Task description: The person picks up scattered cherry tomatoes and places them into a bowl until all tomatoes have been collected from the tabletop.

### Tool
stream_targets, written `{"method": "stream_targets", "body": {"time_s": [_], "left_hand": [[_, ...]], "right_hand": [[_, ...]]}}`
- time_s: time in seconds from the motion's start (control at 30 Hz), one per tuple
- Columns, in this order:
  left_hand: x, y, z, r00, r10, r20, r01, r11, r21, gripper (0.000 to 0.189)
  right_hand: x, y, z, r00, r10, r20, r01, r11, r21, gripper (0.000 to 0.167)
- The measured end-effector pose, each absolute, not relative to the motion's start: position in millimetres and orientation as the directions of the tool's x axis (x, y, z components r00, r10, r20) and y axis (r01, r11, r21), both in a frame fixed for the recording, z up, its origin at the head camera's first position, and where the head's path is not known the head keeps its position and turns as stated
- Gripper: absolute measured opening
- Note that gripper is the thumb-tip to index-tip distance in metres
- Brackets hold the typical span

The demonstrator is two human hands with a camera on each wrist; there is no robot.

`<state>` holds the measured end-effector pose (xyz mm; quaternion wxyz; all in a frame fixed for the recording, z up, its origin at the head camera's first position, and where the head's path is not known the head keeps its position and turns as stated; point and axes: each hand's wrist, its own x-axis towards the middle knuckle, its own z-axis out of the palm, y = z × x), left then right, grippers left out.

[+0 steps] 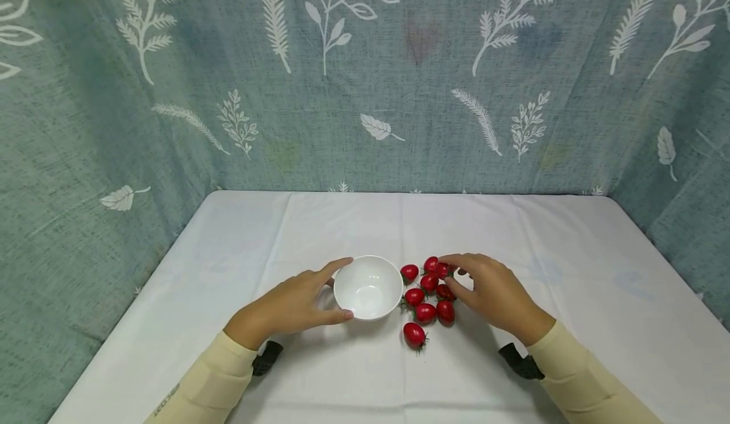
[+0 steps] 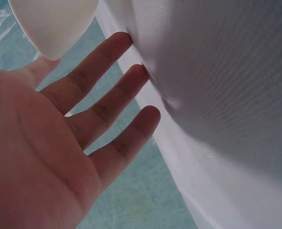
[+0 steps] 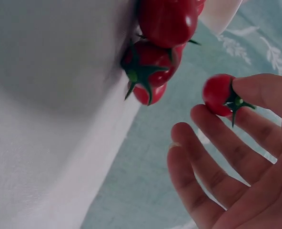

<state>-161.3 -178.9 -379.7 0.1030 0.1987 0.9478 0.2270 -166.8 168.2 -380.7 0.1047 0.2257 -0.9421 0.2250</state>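
Note:
A white bowl stands upright on the table. My left hand holds it from the left, with the index finger at its far side and the thumb at its near side. In the left wrist view the other fingers stretch out beside the bowl, near the cloth. My right hand pinches a red cherry tomato between thumb and fingers, its green stem end showing. Several cherry tomatoes lie loosely grouped between the bowl and my right hand.
A white cloth covers the table. Green curtains with white leaf prints hang behind it and at both sides. A single cherry tomato lies closest to the near edge of the group.

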Motion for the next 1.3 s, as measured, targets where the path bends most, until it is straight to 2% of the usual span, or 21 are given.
{"method": "stream_targets", "body": {"time_s": [0.53, 0.87, 1.03, 1.3], "left_hand": [[-161.0, -176.5, -383.9, -0.901, 0.419, -0.109, 0.329, 0.827, 0.455, 0.093], [-161.3, -177.4, -380.2, -0.896, 0.431, -0.109, 0.341, 0.823, 0.454, 0.092], [-161.6, -178.1, -379.8, -0.893, 0.435, -0.110, 0.346, 0.824, 0.448, 0.093], [-163.2, -177.8, -381.2, -0.891, 0.440, -0.108, 0.351, 0.821, 0.450, 0.093]], "right_hand": [[-153.7, 151.3, -375.2, -0.824, -0.428, 0.372, -0.559, 0.722, -0.407, 0.037], [-156.4, 127.3, -365.6, -0.781, -0.477, 0.403, -0.618, 0.683, -0.389, 0.034], [-160.1, 116.0, -365.2, -0.775, -0.511, 0.372, -0.631, 0.658, -0.410, 0.033], [-166.0, 100.9, -366.4, -0.807, -0.524, 0.272, -0.590, 0.705, -0.393, 0.034]]}}
